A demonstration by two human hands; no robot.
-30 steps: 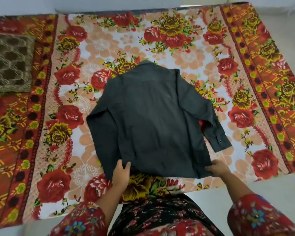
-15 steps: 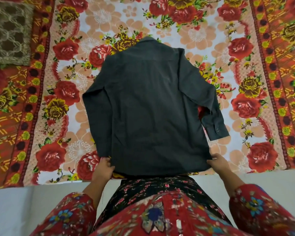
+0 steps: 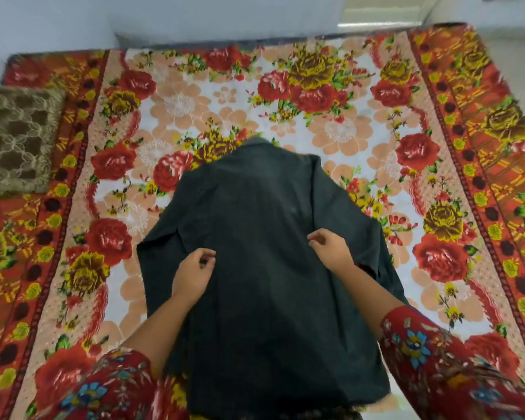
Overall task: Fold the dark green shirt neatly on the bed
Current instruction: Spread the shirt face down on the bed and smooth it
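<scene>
The dark green shirt (image 3: pixel 264 313) lies spread flat on the floral bedsheet (image 3: pixel 194 101), back side up, with its collar at the far end and its hem at the near bed edge. Both sleeves run down along the body. My left hand (image 3: pixel 193 274) is over the shirt's left-middle part, where the left sleeve (image 3: pixel 158 259) meets the body. My right hand (image 3: pixel 331 248) is over the right-middle part, close to the right sleeve (image 3: pixel 385 262). The fingers of both hands are loosely curled, and no fabric shows between them.
A brown patterned cushion (image 3: pixel 15 137) sits at the bed's far left. The red and yellow floral sheet stretches wide on both sides of the shirt and beyond its collar. A pale wall (image 3: pixel 73 22) runs behind the bed.
Both hands have let go of the shirt's bottom corners and moved up over its middle. The view has tilted up, showing the far edge of the bed.
</scene>
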